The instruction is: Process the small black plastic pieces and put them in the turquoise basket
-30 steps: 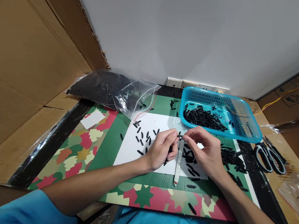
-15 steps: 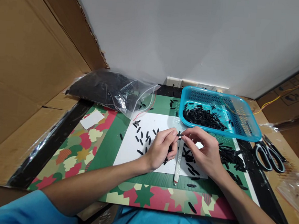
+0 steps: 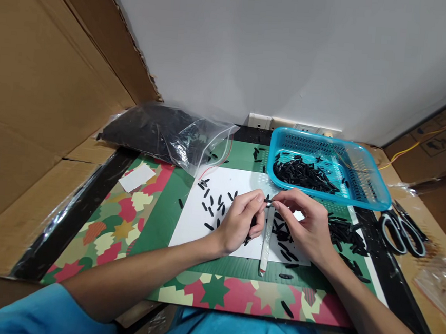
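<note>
Between my two hands is a small black strip (image 3: 268, 201), pinched at one end by each. My left hand (image 3: 244, 217) is closed, its thumb and index finger on the strip, with more dark pieces showing under its curled fingers. The thumb and index finger of my right hand (image 3: 306, 220) grip the other end. Below them, a narrow white stick-like strip (image 3: 265, 247) with a reddish tip lies on the white paper (image 3: 187, 231). Loose black pieces (image 3: 286, 251) are scattered over the paper on both sides of my hands. What exactly these pieces are, I cannot tell.
A blue plastic basket (image 3: 371, 198) holding many black pieces stands at the back right. Scissors (image 3: 401, 235) lie right of the mat, beside a pile of black pieces (image 3: 344, 236). At the back left rests a clear zip bag (image 3: 152, 130) with dark contents. Cardboard (image 3: 51, 97) walls the left.
My right hand has shifted very slightly to the right, and a little more of the black strip shows between my fingertips. The rest looks the same.
</note>
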`<state>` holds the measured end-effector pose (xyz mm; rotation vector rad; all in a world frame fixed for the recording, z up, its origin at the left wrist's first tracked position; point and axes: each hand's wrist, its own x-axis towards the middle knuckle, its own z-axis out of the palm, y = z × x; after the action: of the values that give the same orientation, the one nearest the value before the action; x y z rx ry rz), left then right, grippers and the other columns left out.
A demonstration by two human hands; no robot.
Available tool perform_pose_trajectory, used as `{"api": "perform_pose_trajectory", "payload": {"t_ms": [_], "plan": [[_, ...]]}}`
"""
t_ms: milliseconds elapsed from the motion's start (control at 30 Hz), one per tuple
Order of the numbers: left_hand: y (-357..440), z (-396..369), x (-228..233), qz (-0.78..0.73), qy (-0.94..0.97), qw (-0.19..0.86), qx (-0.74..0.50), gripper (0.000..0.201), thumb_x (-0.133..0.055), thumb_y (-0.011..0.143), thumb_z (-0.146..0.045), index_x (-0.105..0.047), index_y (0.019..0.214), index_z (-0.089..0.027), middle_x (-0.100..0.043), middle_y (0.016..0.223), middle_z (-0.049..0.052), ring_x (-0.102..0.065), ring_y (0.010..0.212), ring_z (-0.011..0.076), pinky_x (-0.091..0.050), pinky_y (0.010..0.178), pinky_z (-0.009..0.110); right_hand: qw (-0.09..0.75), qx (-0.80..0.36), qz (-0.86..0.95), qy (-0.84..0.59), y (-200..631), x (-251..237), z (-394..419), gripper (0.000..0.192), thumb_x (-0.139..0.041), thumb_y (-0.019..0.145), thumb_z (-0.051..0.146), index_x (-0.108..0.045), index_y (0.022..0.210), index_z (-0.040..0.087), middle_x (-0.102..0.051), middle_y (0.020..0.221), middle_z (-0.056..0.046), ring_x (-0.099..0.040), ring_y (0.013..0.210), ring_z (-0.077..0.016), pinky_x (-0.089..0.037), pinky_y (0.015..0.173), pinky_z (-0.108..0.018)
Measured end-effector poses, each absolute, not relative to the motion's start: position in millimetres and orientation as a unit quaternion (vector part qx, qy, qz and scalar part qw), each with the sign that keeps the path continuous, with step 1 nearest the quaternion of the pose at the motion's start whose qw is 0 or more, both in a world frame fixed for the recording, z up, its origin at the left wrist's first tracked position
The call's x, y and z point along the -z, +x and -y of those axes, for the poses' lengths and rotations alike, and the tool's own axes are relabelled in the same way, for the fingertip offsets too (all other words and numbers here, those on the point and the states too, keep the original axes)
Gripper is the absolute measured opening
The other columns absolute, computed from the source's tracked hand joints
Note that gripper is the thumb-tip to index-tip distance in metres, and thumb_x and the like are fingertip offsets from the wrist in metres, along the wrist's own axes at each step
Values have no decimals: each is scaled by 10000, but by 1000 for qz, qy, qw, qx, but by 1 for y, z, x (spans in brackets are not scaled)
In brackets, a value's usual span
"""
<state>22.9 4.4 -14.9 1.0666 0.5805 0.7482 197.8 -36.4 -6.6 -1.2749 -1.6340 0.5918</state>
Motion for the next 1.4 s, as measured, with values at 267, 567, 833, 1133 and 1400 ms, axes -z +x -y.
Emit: {"api": "perform_pose_trajectory", "payload": {"t_ms": [267,567,833,1133,1400], "plan": [[23,-4,16,-267,485,756,-348,410,-487,1053,-557,-412,819,-229,-424,451,-99,-296,369,66,-308,406,172,473,-236,670,-522,199,8,36,88,-659,1033,264,-736,1024,222,-724,894,-29,-630,725,-160,-515,648,-292],[23,-5,17,-259,476,761,-356,395,-475,1056,-550,-419,834,-228,-428,461,-101,-293,366,65,-307,406,171,475,-245,659,-528,199,10,36,100,-659,1030,270,-744,1007,223,-736,908,-35,-648,729,-166,-531,651,-297],[23,-5,16,-259,480,759,-355,382,-466,1066,-525,-426,832,-226,-431,459,-99,-299,370,66,-315,405,171,478,-244,660,-526,199,9,36,97,-663,1028,273,-743,1004,224,-737,903,-34,-651,737,-169,-525,645,-293],[23,-4,17,-260,479,761,-353,394,-494,1050,-551,-422,832,-230,-431,457,-100,-292,366,67,-303,397,172,469,-242,669,-524,199,9,37,109,-644,1044,272,-734,1007,224,-725,900,-30,-638,735,-164,-512,653,-295],[22,-5,16,-255,483,758,-356,389,-490,1061,-533,-425,831,-226,-425,456,-103,-300,364,63,-305,397,167,474,-234,674,-516,199,10,35,94,-639,1044,237,-725,1007,222,-717,888,-20,-632,738,-157,-502,655,-286]]}}
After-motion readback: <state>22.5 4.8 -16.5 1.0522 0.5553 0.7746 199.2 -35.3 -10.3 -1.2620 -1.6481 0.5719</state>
